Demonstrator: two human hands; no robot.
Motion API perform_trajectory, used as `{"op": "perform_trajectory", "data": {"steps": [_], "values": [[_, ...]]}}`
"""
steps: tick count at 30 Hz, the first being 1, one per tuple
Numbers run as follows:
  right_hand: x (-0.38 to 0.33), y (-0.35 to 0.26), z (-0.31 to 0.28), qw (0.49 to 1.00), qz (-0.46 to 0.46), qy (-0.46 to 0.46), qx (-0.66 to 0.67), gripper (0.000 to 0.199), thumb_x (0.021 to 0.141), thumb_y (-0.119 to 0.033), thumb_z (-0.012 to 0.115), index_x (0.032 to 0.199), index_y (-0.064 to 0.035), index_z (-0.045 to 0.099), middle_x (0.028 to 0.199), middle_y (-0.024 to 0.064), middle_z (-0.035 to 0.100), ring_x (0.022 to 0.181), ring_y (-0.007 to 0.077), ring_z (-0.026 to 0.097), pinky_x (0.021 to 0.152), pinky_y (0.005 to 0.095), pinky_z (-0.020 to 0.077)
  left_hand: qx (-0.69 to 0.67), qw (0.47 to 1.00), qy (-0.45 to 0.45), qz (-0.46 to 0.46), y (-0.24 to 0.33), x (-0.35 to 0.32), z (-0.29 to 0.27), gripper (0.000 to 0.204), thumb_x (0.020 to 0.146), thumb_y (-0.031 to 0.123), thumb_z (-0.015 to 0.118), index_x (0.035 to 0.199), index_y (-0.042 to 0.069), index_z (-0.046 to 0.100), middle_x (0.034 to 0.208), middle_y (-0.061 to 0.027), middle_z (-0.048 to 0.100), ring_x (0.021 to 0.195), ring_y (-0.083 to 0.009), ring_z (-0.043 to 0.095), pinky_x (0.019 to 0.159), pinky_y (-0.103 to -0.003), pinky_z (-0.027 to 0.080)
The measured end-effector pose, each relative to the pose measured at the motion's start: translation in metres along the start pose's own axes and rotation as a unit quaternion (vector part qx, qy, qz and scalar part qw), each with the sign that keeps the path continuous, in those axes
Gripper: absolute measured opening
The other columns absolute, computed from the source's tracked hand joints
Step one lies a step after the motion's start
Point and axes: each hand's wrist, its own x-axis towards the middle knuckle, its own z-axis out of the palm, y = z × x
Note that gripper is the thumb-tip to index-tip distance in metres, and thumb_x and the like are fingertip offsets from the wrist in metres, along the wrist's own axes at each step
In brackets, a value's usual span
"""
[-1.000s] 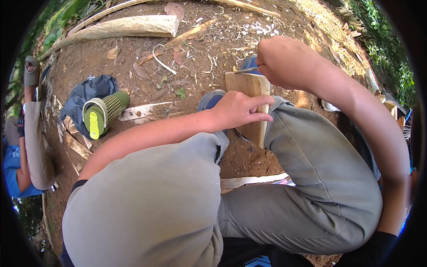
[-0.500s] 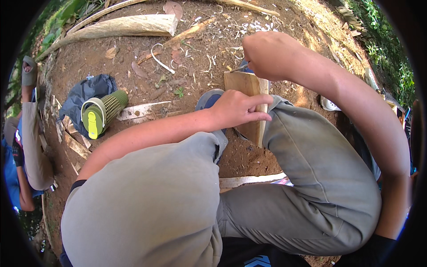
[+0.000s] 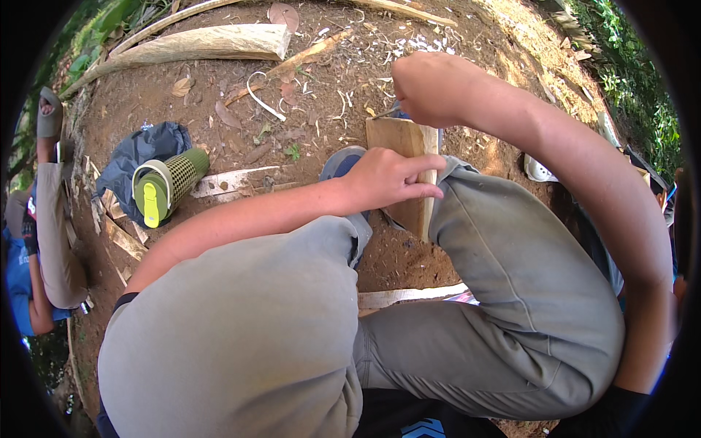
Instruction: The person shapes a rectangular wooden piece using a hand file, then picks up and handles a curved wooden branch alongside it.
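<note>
Wooden board (image 3: 409,157), one, two hands (image 3: 387,179), one green bottle (image 3: 169,186)

No packages, labels, signs, screens visible.

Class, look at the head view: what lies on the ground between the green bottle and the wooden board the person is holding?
In the head view, a pale flat wood strip lies on the dirt between the green bottle and the wooden board, with dry leaves and chips around it.
</note>
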Motion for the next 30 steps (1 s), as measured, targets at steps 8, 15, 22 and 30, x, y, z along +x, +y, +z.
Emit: {"op": "perform_trajectory", "data": {"steps": [8,15,22,30], "values": [[0.011,-0.012,-0.001,0.999,0.001,-0.035,-0.014,0.015,0.083,-0.007,0.065,0.089,0.0045,0.073,0.09,0.026,0.073,0.088,0.0402,0.074,0.079,0.0472,0.0603,0.016,1.0,0.012,0.014,-0.001,0.001,-0.001,0.042,0.091,0.054,0.069,0.12,0.025,0.062,0.061,-0.0059,0.063,0.058,-0.0314,0.066,0.051,-0.043,0.049],[0.013,-0.012,0.003,1.0,0.009,-0.029,-0.005,0.018,0.084,-0.008,0.064,0.091,0.0067,0.072,0.092,0.0267,0.073,0.09,0.0401,0.074,0.079,0.0465,0.0606,-0.007,1.0,-0.01,-0.014,0.001,0.0,-0.005,0.042,0.092,0.054,0.069,0.122,0.025,0.062,0.062,-0.0061,0.064,0.059,-0.0312,0.067,0.052,-0.042,0.049],[0.018,-0.016,0.002,0.997,0.034,-0.067,-0.008,0.019,0.086,-0.01,0.064,0.092,0.0054,0.073,0.093,0.0255,0.074,0.092,0.0395,0.074,0.081,0.0455,0.0602,0.006,1.0,0.01,0.004,-0.003,0.0,0.0,0.043,0.091,0.054,0.069,0.122,0.025,0.062,0.062,-0.0061,0.064,0.058,-0.0309,0.067,0.051,-0.042,0.049],[0.022,-0.002,0.013,1.0,-0.01,-0.02,-0.017,0.022,0.088,-0.013,0.065,0.093,0.0065,0.073,0.093,0.0262,0.073,0.094,0.0397,0.073,0.082,0.0463,0.0596,-0.007,1.0,0.013,0.007,-0.002,0.001,0.001,0.043,0.09,0.055,0.07,0.119,0.024,0.063,0.061,-0.006,0.064,0.057,-0.0307,0.066,0.051,-0.042,0.049]]}}
